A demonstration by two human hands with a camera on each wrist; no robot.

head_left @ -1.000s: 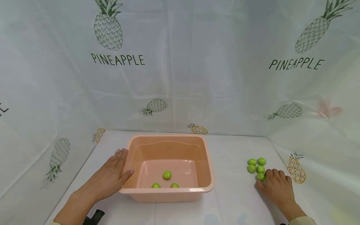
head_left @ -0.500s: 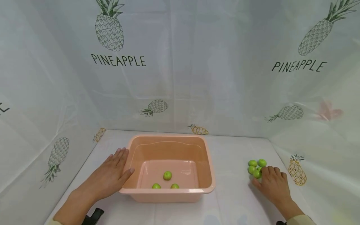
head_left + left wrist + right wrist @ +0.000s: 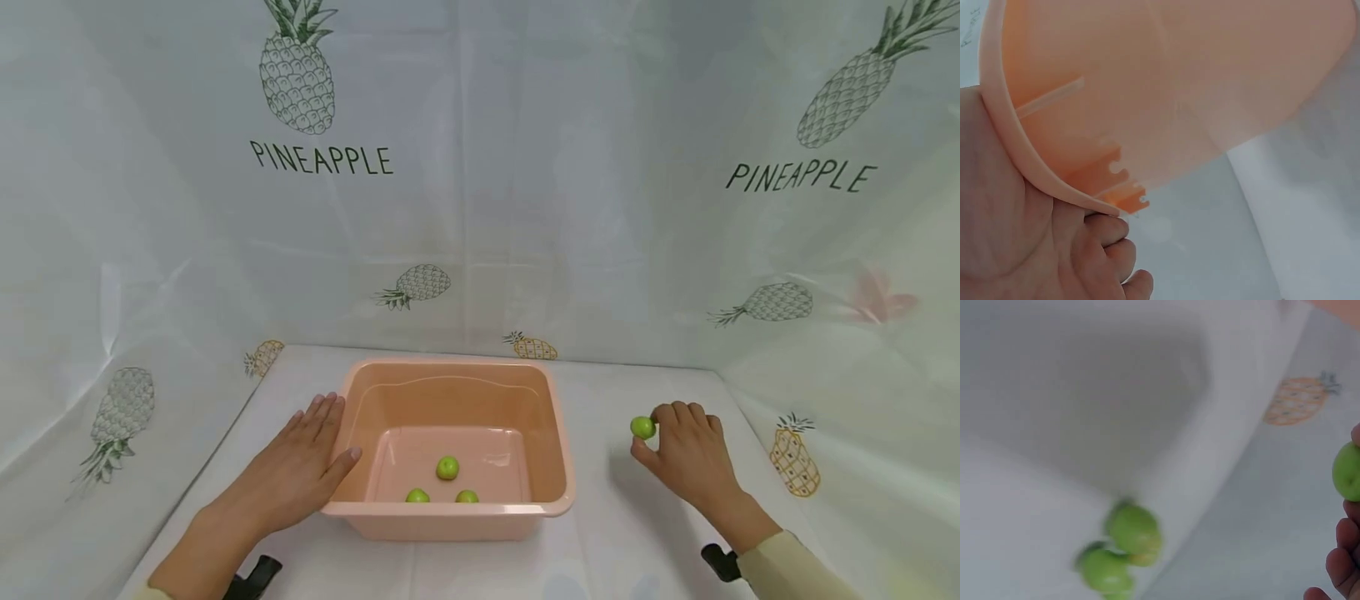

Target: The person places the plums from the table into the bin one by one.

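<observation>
My right hand (image 3: pixel 690 454) is lifted over the table, pinching a small round green fruit (image 3: pixel 642 427) between thumb and fingertips. The right wrist view shows that fruit (image 3: pixel 1349 474) at its right edge, with a shallow groove in its skin. Flat along the left rim of a peach-coloured plastic tub (image 3: pixel 450 510) lies my left hand (image 3: pixel 296 467), its thumb reaching across the rim. From the left wrist, the palm (image 3: pixel 1016 240) presses the tub's outer edge. Three like fruits, one of them the farthest fruit (image 3: pixel 447 467), sit on the tub's floor.
Loose green fruits (image 3: pixel 1134 531) lie on the white table (image 3: pixel 607 533) in the right wrist view; the right hand hides them in the head view. Pineapple-printed sheeting (image 3: pixel 570 208) walls in the back and both sides.
My right hand has taken a green fruit from the group at the right and moved it up and to the left. The left hand and tub have stayed in place.
</observation>
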